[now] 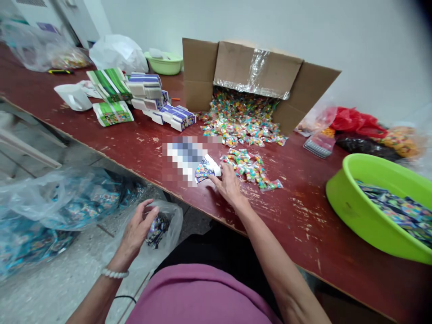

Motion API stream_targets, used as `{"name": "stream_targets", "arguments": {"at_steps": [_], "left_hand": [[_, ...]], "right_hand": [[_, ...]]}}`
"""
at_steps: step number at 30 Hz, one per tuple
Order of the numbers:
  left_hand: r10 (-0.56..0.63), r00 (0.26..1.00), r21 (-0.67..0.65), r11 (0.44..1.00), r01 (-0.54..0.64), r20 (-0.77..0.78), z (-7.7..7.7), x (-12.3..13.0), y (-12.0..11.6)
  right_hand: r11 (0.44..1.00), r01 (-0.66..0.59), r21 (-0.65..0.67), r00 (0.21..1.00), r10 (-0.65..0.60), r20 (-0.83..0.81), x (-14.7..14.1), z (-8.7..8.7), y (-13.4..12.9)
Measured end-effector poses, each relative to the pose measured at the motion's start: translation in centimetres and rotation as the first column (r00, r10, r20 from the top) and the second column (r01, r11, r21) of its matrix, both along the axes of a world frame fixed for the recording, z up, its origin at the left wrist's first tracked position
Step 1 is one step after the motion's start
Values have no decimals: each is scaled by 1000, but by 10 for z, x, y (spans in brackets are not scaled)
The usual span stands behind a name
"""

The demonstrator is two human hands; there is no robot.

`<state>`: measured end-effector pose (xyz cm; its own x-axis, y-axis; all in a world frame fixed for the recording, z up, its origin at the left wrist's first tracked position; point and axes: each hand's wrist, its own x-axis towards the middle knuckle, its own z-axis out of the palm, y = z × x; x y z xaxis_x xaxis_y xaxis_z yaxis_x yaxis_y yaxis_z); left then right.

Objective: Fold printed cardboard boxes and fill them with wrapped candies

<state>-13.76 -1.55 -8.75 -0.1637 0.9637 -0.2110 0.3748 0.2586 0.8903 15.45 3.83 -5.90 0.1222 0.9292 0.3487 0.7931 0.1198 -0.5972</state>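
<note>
My right hand [230, 185] is at a flat printed carton [205, 169] on the red table, thumb and fingers closing on its near right end. Much of that carton, or of a stack of them, is blurred by pixelation. My left hand [137, 225] is in the air off the table's front edge, fingers apart and holding nothing. Below it, a clear plastic bag [173, 220] on the floor side contains small dark printed packets [158, 231]. Just beyond my right hand lies a small pile of candies in clear wrappers [251, 168].
A cardboard box [258, 67] spills wrapped candies onto the table [286, 202]. Banded stacks of green cartons [113, 112] and purple cartons [178, 116] stand at back left, near a white mug [73, 96]. A green basin [340, 198] of packets is at right. Bags of blue packets [84, 202] lie lower left.
</note>
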Motion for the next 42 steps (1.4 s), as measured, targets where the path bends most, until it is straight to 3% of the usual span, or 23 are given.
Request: {"name": "stream_targets", "arguments": {"at_steps": [3,6,11,16,21,25,26,28,29,30,31,33,34,35,38,40,42], "left_hand": [[-11,998,14,1000,11,56,-7,-9,4],[-53,992,50,998,48,115,-2,0,8],[-88,988,197,978,63,124,16,21,18],[-126,989,309,946,96,81,30,34,28],[-133,991,361,924,128,-10,44,41,28],[-67,980,513,844,156,-188,76,47,17],[-105,969,510,835,207,-222,86,50,14],[-344,918,352,849,394,-197,103,58,8],[-513,853,213,826,522,-99,108,63,5],[-664,746,74,748,660,59,111,68,2],[-749,611,-30,625,780,256,111,74,-2],[-698,370,-106,391,914,614,105,85,-10],[-613,304,-110,333,937,729,100,90,-14],[-533,279,-113,322,940,799,96,95,-19],[-427,344,-131,453,882,836,86,103,-29],[-432,416,-135,546,827,800,85,106,-32],[-465,474,-130,598,791,747,86,108,-34]], "right_hand": [[984,132,-116,988,-121,97,0,-7,15],[953,218,-212,971,-191,142,-7,-9,17],[933,260,-249,961,-276,-31,-3,-11,19],[978,96,-184,905,-162,-394,12,-16,19],[993,-41,-113,869,-21,-494,26,-8,1],[970,-226,-95,832,141,-537,35,16,-39],[947,-302,-104,811,198,-551,36,23,-50],[882,-452,-137,745,288,-602,35,38,-71],[842,-518,-150,701,318,-638,33,45,-80],[803,-575,-157,654,336,-678,31,51,-87],[765,-624,-160,608,346,-715,28,57,-93],[716,-680,-157,544,350,-763,24,65,-100],[706,-692,-152,528,350,-774,22,67,-102],[707,-692,-145,522,352,-777,21,68,-103],[765,-635,-108,548,348,-761,20,67,-106],[803,-589,-86,562,331,-758,18,63,-109],[832,-550,-72,557,301,-774,14,60,-113]]}}
